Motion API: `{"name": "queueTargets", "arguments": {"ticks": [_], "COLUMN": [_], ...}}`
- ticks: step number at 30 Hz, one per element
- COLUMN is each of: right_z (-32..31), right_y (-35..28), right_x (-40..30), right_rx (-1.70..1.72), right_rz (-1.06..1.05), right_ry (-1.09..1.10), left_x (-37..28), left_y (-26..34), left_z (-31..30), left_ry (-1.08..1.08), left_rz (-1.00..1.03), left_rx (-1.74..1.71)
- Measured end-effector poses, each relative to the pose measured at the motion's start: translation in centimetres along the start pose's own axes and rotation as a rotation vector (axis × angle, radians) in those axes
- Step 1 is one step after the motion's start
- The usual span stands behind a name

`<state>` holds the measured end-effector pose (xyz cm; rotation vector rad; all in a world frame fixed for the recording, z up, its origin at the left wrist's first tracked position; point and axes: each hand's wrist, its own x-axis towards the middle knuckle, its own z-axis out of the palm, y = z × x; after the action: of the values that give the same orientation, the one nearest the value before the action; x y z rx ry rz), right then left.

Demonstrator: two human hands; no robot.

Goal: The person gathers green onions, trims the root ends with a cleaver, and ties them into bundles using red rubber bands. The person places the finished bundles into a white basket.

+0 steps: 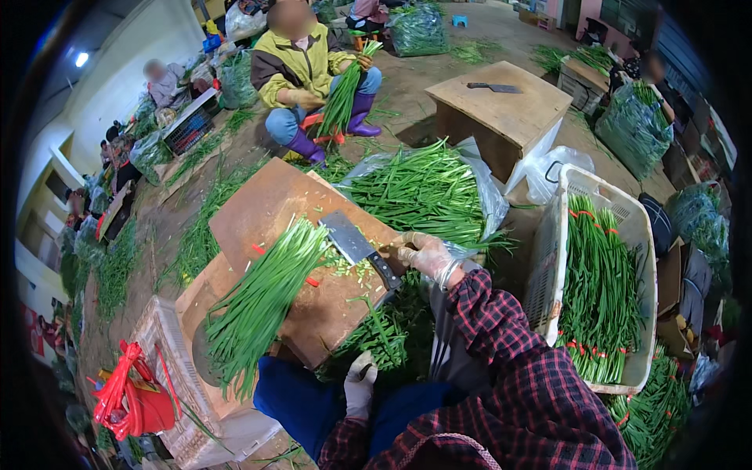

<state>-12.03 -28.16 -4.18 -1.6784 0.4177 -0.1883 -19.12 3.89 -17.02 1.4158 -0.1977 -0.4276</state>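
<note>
My right hand (pixel 427 257), in a thin pale glove, is at the right edge of a brown cutting board (pixel 258 194). Its fingers are apart near the black handle of a cleaver (pixel 348 236), and I see nothing held in it. The cleaver lies flat on the board among chopped white-green bits. To its left, a loose bundle of garlic chives (pixel 270 294) lies across the board, leaf ends hanging over the near side. My left hand (pixel 359 383), in a white glove, is low above my lap with its thumb and fingers apart. Beside it are cut green leaves (pixel 382 338).
At right, a white plastic crate (pixel 552 282) holds tied chive bundles. Loose chives (pixel 423 188) fill a plastic bag beyond the board. Red ties (pixel 126 382) hang at left. Ahead, a seated person (pixel 308 76) holds chives. A second cleaver (pixel 494 88) lies on a wooden box (pixel 499 111).
</note>
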Motion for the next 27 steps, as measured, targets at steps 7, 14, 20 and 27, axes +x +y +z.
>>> {"name": "queueTargets", "arguments": {"ticks": [7, 14, 20, 27], "right_z": [0.2, 0.2, -0.2, -1.9], "right_y": [0.2, 0.0, -6.5, -13.2], "right_x": [-1.2, -2.6, -10.5, -18.2], "right_rx": [-0.322, -0.407, 0.416, -0.083], "right_rz": [-0.148, -0.346, -0.171, -0.813], "right_ry": [-0.049, 0.054, 0.143, 0.409], "left_x": [-1.0, -1.3, -1.2, -0.7], "left_y": [0.1, 1.2, -1.0, 0.9], "left_z": [0.1, 1.1, 0.5, 1.4], "left_ry": [-0.033, -0.042, -0.043, -0.08], "left_rz": [-0.235, -0.375, -0.333, -0.379], "left_rx": [-0.157, -0.015, 0.122, 0.191]}}
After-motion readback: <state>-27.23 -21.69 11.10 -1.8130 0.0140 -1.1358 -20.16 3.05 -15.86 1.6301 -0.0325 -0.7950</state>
